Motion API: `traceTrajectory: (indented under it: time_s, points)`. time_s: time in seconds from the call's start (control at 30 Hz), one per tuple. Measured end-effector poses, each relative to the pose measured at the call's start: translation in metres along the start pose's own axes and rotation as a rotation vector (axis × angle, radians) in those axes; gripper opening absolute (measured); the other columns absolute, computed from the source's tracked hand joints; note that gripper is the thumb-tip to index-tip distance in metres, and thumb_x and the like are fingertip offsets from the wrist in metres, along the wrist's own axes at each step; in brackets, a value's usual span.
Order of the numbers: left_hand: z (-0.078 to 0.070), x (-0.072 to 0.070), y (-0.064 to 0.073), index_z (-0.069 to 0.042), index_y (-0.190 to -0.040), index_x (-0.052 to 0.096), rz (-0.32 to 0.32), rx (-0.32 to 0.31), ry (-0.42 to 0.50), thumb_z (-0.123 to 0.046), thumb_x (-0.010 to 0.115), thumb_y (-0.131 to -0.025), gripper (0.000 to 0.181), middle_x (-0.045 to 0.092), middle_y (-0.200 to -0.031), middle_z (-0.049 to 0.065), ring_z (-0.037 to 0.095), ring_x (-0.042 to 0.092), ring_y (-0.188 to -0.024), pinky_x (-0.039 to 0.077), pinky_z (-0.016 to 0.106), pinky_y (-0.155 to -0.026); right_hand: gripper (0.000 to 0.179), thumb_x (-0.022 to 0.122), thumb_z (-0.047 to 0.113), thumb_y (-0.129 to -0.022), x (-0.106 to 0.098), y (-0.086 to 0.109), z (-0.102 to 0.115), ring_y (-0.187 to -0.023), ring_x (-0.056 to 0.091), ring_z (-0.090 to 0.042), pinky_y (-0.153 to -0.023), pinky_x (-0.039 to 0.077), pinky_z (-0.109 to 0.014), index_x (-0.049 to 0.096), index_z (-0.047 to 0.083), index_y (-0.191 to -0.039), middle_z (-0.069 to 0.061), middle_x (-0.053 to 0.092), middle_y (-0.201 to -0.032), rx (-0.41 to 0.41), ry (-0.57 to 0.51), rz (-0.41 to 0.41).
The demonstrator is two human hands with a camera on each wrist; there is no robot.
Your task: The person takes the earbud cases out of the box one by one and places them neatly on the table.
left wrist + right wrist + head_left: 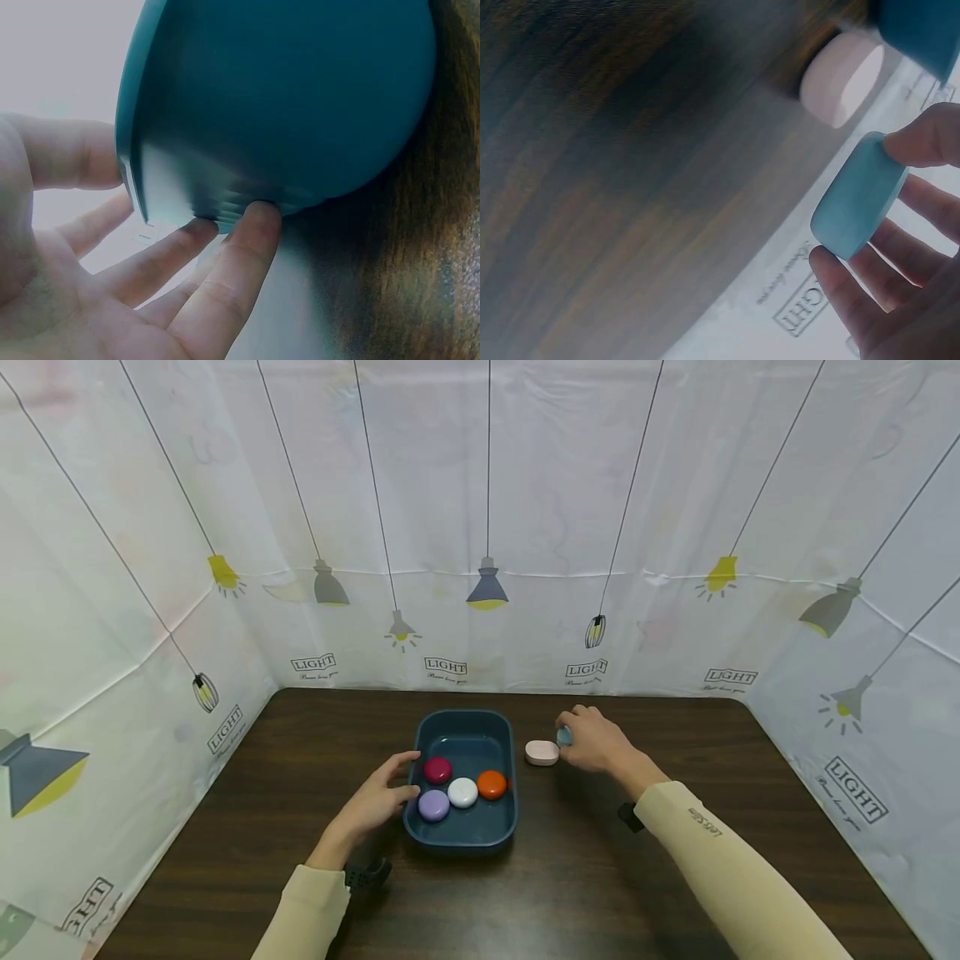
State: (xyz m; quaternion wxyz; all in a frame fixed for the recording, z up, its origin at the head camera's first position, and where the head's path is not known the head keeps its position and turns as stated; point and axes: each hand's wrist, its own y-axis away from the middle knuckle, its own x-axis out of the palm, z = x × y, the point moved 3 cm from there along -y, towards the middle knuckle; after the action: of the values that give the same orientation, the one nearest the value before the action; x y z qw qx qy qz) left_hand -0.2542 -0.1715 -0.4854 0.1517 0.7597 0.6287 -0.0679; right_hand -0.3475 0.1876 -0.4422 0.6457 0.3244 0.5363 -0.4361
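Right sleeve (727, 860) and left sleeve (303, 914) lie nearest the head camera, both reaching forward over the worktop (600, 893).

Key relation: blue block (859, 199) sits to the right of the tray (472, 752), at the right hand (595, 742), with the pink block (542, 752) in between. Right hand is by far the nearer one. It pinches the blue block: thumb at one end, a fingertip at the opposite end, so the grip spans the long axis, which slants in the right wrist view. Block appears raised off the worktop; height cannot be judged.

Pink block rests on the worktop just beside the tray's right wall, long axis running left-right, one end toward the tray. Judgement: a leftward path to the tray passes over or around it, then over the rim.

Left hand (375, 797) is at the tray's left wall, fingers spread and mostly straight, touching it; how firmly, cannot tell.

Tray's long axis runs near to far. Red disc (438, 769), lilac disc (433, 806), white disc (462, 792) and orange disc (492, 785) occupy its middle and near part; bare floor shows at the far end.

Edges: worktop's far edge meets the curtain (540, 510) a little beyond the right hand. Free room lies rightward and toward the person.
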Motion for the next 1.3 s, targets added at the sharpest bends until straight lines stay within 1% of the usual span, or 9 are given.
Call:
traceTrajectory:
  time_s: [0.23,0.33,0.53,0.73,0.9,1.13,1.3]
  points:
    - [0.000,0.000,0.000,-0.017,-0.152,0.045,-0.003,-0.004,-0.005,-0.012,0.059,-0.100,0.054,0.042,-0.152,0.019,0.037,0.053,-0.125,0.053,0.054,-0.095,0.038,0.066,0.020,-0.089,0.012,-0.001,-0.013,-0.108,0.052,-0.036,-0.084,0.052,-0.054,0.064,0.005,-0.124,-0.016,0.058,-0.120,0.034,-0.007,0.017]
    - [0.001,0.000,0.001,-0.017,-0.152,0.045,0.000,-0.006,-0.004,-0.012,0.059,-0.100,0.054,0.042,-0.151,0.019,0.037,0.054,-0.124,0.053,0.053,-0.095,0.038,0.066,0.019,-0.089,0.018,0.000,-0.016,-0.109,0.052,-0.036,-0.084,0.052,-0.055,0.064,0.005,-0.124,-0.017,0.058,-0.121,0.051,-0.010,0.033]
    - [0.001,0.000,0.001,-0.018,-0.153,0.045,-0.001,-0.006,-0.009,-0.013,0.059,-0.100,0.054,0.041,-0.152,0.019,0.037,0.053,-0.125,0.054,0.052,-0.095,0.038,0.066,0.018,-0.087,0.026,0.000,-0.018,-0.107,0.053,-0.035,-0.080,0.053,-0.053,0.064,0.005,-0.123,-0.017,0.058,-0.120,0.079,-0.021,0.058]
    - [0.002,0.001,0.000,-0.018,-0.152,0.045,0.002,-0.007,-0.008,-0.013,0.059,-0.100,0.054,0.041,-0.152,0.019,0.037,0.054,-0.124,0.054,0.052,-0.094,0.040,0.067,0.017,-0.087,0.031,0.001,-0.019,-0.110,0.053,-0.036,-0.081,0.054,-0.054,0.064,0.005,-0.125,-0.018,0.058,-0.122,0.093,-0.026,0.089]
    - [0.000,0.001,0.000,-0.018,-0.153,0.045,-0.001,-0.007,-0.004,-0.013,0.059,-0.100,0.055,0.041,-0.152,0.019,0.037,0.054,-0.124,0.053,0.052,-0.095,0.041,0.068,0.016,-0.087,0.032,0.002,-0.021,-0.111,0.052,-0.037,-0.081,0.053,-0.055,0.063,0.005,-0.126,-0.019,0.057,-0.124,0.095,-0.024,0.088]
    - [0.000,0.001,0.000,-0.018,-0.152,0.045,-0.003,-0.004,-0.004,-0.013,0.059,-0.100,0.055,0.041,-0.152,0.019,0.036,0.054,-0.124,0.054,0.052,-0.095,0.039,0.067,0.017,-0.087,0.027,0.002,-0.020,-0.111,0.053,-0.038,-0.081,0.053,-0.056,0.065,0.006,-0.125,-0.018,0.058,-0.123,0.070,-0.006,0.079]
    - [0.000,0.000,0.000,-0.018,-0.153,0.045,-0.002,-0.002,-0.001,-0.013,0.060,-0.100,0.055,0.042,-0.151,0.018,0.036,0.055,-0.122,0.054,0.051,-0.094,0.036,0.066,0.020,-0.092,0.019,0.001,-0.018,-0.116,0.053,-0.041,-0.086,0.051,-0.058,0.065,0.006,-0.126,-0.018,0.058,-0.124,0.069,-0.019,0.069]
